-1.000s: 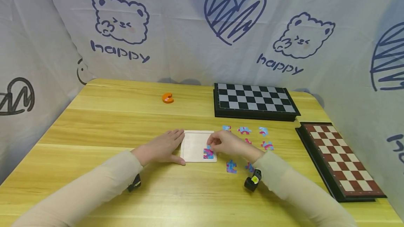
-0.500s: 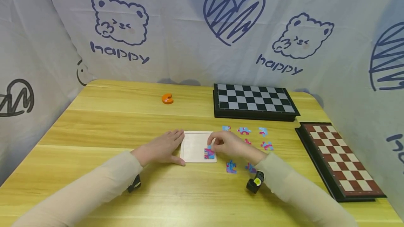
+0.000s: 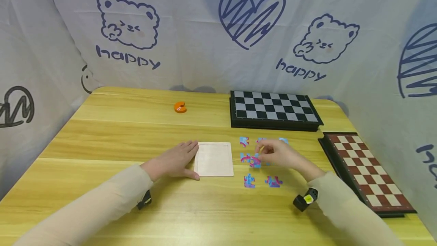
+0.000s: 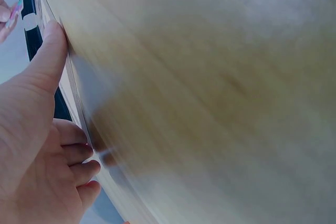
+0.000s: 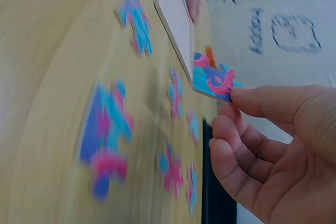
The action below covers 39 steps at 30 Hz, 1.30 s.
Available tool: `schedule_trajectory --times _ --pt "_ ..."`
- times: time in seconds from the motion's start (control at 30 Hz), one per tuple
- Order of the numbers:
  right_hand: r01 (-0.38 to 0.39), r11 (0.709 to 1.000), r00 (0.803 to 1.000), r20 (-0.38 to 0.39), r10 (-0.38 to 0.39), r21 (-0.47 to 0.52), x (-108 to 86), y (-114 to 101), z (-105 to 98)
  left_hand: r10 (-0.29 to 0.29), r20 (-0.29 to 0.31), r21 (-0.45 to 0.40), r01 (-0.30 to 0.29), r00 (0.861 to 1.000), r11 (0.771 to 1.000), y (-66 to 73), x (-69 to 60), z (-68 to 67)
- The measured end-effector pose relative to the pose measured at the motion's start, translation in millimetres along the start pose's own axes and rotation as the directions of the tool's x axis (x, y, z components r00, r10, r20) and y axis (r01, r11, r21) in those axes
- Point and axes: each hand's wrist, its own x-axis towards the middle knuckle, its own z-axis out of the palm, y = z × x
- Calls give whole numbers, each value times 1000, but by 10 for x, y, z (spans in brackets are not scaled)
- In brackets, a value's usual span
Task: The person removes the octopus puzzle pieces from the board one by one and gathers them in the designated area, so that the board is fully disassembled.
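My right hand [image 3: 281, 155] pinches a blue, pink and purple jigsaw puzzle piece [image 5: 214, 77] between thumb and index finger. In the head view, the held piece hangs over the loose pieces to the right of a pale square puzzle tray [image 3: 214, 160]. Bare inside, the tray lies flat on the table. Against its left edge rests my left hand [image 3: 174, 160], fingers extended and thumb near the lower left corner. Near my right hand lie several loose pieces, among them one piece [image 3: 249, 180] and another piece [image 3: 273, 181] at the front. Part of the back group is hidden by the right hand.
A black-and-white checkered board [image 3: 276, 106] stands at the back of the wooden table [image 3: 112, 132]. To the right lies a brown-and-cream checkered board [image 3: 370, 172]. A small orange C-shaped object [image 3: 180, 107] sits toward the back. A printed curtain [image 3: 191, 48] hangs behind.
My right hand has lifted the puzzle piece off the tray's lower right corner and carried it right, over the loose pieces. The left hand has stayed at the tray's edge.
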Motion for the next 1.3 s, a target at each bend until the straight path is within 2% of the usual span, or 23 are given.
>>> schedule_trajectory --times 0.2,0.43,0.6,0.87,1.3 --pt "-50 996 999 -3 51 70 -273 201 -221 -4 -1 -5 4 1000 1000 2 -9 -4" --pt "-132 983 990 75 123 128 -565 397 -394 -4 -1 -6 4 1000 1000 -1 -11 -5" --pt "-153 978 985 104 139 144 -714 532 -462 -3 2 -6 3 1000 1000 -2 -10 -5" --pt "-232 967 969 110 220 105 -764 665 -420 -1 1 -8 1 1000 1000 0 -7 -9" --pt "-237 970 968 98 231 57 -732 661 -397 -6 12 -26 6 1000 1000 13 -11 -19"
